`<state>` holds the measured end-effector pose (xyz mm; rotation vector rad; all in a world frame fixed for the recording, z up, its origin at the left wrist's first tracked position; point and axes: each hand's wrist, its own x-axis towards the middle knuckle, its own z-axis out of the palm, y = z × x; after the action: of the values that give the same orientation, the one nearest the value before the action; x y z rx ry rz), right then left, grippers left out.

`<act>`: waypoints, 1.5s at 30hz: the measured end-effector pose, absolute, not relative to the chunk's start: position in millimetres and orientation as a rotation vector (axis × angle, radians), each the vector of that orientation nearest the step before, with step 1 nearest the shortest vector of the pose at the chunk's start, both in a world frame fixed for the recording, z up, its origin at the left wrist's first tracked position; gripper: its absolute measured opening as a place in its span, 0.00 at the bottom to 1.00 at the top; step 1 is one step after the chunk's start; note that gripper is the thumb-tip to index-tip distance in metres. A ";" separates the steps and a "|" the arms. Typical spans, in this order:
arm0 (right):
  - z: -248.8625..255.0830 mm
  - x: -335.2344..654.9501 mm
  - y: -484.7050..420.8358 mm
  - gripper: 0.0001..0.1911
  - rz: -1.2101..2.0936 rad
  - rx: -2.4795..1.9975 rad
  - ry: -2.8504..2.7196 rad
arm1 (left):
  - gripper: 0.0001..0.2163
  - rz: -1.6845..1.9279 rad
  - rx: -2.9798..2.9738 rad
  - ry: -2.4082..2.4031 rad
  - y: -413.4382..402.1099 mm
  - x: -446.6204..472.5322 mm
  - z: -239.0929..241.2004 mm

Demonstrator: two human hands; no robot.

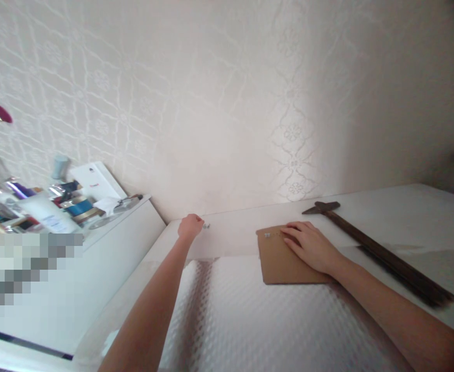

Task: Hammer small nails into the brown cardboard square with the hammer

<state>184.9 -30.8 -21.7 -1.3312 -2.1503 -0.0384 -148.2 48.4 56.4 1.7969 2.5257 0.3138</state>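
On the near half of the table [405, 206], an embossed silvery sheet [250, 320] is lying flat, both forearms crossing over it. Just beyond its far edge, the right hand [312, 245] is pressing down on a brown board [277, 263], fingers spread and flat and gripping nothing, so the board is being pinned in place rather than lifted. A metal bit [267, 235] is sitting at the board's far left corner; whether it is driven in or only resting there is too small to tell. To the right of that hand, apart from it, a hammer [386, 258] is lying on the table, its head [322, 207] pointing toward the wall, no hand on it. Farther back, the left hand [190, 226] is reaching to the table's rear edge, fingers curled together; a second bit [207, 226] is showing just at the fingertips, and I cannot tell whether it is pinched or only touched. Judgement: work is looking early, with the board placed and steadied, the small hardware being handled, and the hammering not yet begun. Behind, the patterned wall [230, 103] is closing the view; off left, a shelf [141, 201] is carrying bottles [48, 214].
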 end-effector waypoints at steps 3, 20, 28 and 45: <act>-21.4 185.1 -30.9 0.18 -0.034 -1.340 -2.159 | 0.12 0.228 1.784 2.512 49.0 -152.3 52.5; -20.4 184.0 -32.0 0.17 -0.017 -1.325 -2.133 | 0.11 0.189 1.734 2.544 53.0 -151.6 45.0; -18.3 183.0 -33.6 0.17 -0.009 -1.351 -2.133 | 0.11 0.144 1.781 2.520 52.4 -156.9 44.0; -19.8 182.5 -29.9 0.18 0.011 -1.346 -2.144 | 0.10 -0.037 1.990 2.628 36.9 -137.8 47.3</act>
<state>182.5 -29.9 -19.8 -1.3461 -2.1440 0.0105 -137.8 36.9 47.3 1.9899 2.6276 -0.0367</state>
